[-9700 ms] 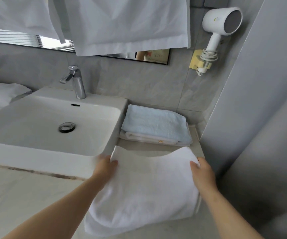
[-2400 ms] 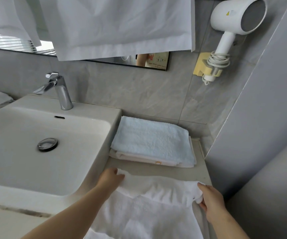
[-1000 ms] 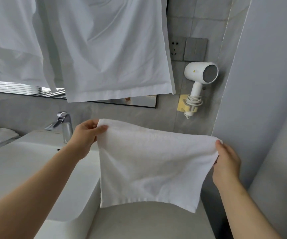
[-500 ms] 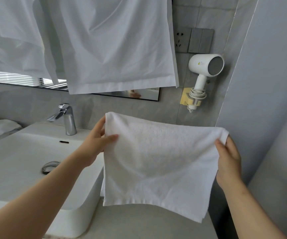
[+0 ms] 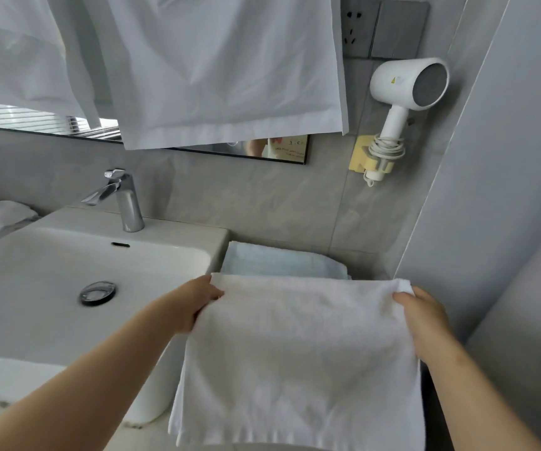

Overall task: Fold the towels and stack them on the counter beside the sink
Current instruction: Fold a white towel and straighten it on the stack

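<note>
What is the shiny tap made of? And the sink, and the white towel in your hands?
The tap looks like polished metal, probably chrome-plated: it is silvery and mirrors the light. The sink is likely glazed ceramic: smooth, glossy white, with thick rounded walls. The white towel seems to be cotton terry cloth: it has a fuzzy, nubbly surface and hangs softly.

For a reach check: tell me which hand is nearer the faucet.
Left. The left hand pinches a corner of the white towel beside the sink, below and right of the faucet; the right hand holds the opposite corner, near the side wall.
</note>
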Action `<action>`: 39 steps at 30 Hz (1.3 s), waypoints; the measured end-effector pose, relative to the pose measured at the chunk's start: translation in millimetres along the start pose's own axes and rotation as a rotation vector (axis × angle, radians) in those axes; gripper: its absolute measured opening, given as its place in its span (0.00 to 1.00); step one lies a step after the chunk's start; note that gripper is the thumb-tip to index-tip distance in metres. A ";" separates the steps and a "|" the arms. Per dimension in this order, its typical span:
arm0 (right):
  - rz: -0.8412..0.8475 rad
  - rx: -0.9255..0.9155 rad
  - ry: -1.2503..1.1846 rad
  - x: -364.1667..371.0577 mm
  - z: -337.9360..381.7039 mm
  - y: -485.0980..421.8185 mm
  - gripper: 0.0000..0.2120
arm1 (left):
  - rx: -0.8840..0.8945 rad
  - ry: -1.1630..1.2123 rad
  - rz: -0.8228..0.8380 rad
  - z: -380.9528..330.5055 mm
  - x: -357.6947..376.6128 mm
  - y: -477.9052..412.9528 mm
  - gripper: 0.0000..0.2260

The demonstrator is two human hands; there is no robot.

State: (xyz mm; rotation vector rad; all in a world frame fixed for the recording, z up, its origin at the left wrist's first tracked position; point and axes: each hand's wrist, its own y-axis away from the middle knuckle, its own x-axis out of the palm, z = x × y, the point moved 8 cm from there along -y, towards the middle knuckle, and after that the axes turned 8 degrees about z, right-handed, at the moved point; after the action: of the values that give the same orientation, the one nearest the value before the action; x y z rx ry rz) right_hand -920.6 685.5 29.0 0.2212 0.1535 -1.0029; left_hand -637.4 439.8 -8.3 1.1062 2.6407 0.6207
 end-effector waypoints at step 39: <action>0.628 -0.229 1.105 105.5 -158.6 119.8 0.25 | 0.442 -1.370 0.254 166.1 98.0 24.7 0.35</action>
State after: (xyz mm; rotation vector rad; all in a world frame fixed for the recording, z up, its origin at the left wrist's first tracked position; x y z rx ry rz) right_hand -767.2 701.7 -134.9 0.5563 1.1246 -0.1419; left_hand -632.2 575.2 -147.7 1.2758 1.4270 -0.5864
